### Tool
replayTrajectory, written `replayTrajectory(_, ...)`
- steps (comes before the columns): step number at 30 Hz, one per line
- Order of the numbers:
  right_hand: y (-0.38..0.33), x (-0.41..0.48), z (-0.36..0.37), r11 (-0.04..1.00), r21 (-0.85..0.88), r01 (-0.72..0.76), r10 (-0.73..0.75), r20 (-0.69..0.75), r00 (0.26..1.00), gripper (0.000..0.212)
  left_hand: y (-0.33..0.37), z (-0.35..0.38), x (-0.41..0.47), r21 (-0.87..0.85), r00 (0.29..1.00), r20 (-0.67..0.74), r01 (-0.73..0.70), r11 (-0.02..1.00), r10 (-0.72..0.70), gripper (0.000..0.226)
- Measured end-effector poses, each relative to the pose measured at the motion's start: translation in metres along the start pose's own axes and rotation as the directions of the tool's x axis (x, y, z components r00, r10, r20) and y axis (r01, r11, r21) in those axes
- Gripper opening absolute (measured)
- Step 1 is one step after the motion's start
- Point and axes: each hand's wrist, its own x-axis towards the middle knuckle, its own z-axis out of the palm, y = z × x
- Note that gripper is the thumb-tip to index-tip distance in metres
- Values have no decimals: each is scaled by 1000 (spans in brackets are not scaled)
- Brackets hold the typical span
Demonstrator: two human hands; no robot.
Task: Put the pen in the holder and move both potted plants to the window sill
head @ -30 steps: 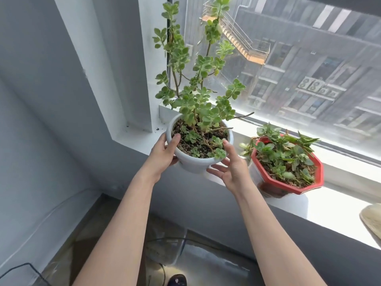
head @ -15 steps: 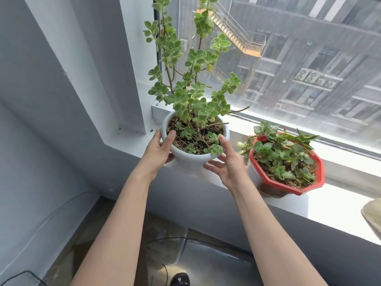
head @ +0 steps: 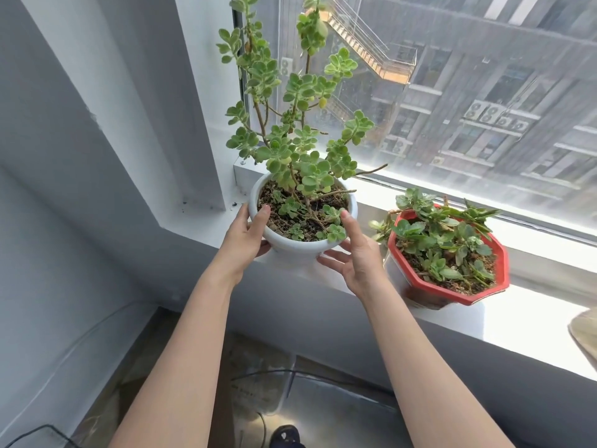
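Note:
A tall green succulent grows in a round white pot point(head: 292, 245) that rests on the white window sill point(head: 533, 321), near its left corner. My left hand point(head: 247, 236) holds the pot's left side, thumb on the rim. My right hand point(head: 353, 253) holds its right side, thumb on the rim and fingers under the bowl. To the right, a low leafy plant stands in a red octagonal pot point(head: 449, 286) on the same sill. No pen or holder is in view.
The window pane point(head: 468, 92) rises right behind the plants, and a white wall pier point(head: 155, 108) closes the sill on the left. A pale rounded object point(head: 586, 334) lies at the sill's right edge. Cables cross the floor point(head: 290, 383) below.
Both hands have carried the white pot forward from the sill's front edge and set it down further in, toward the left corner. The red pot has stayed put.

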Motion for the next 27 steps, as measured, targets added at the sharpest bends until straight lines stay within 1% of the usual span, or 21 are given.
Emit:
replayTrajectory(5,-2,-2,0,1000,3,-15,15,1,1000,22,2,1,-2,3,1000,-11,7,1000,-7,12)
replayTrajectory(10,-5,-7,3,999,-33,-2,1,-6,1000,23,3,2,-5,17,999,-24,35,999,-35,23)
replayTrajectory(14,-9,-10,6,999,-47,-1,0,-13,1000,22,3,3,-6,28,998,-44,50,998,-49,23)
replayTrajectory(16,-11,-12,7,998,-58,-4,3,-18,1000,21,3,4,-7,36,996,-57,64,997,-62,28)
replayTrajectory(18,-12,-13,8,997,-74,-10,9,-23,1000,20,4,6,-8,46,994,-75,78,996,-74,39)
replayTrajectory(24,-18,-16,7,992,-127,0,-2,-15,1000,27,9,8,-15,113,993,-90,80,990,-70,52)
replayTrajectory(27,-23,-21,4,985,-172,-12,13,6,1000,31,9,8,-17,142,991,-119,86,986,-69,63)
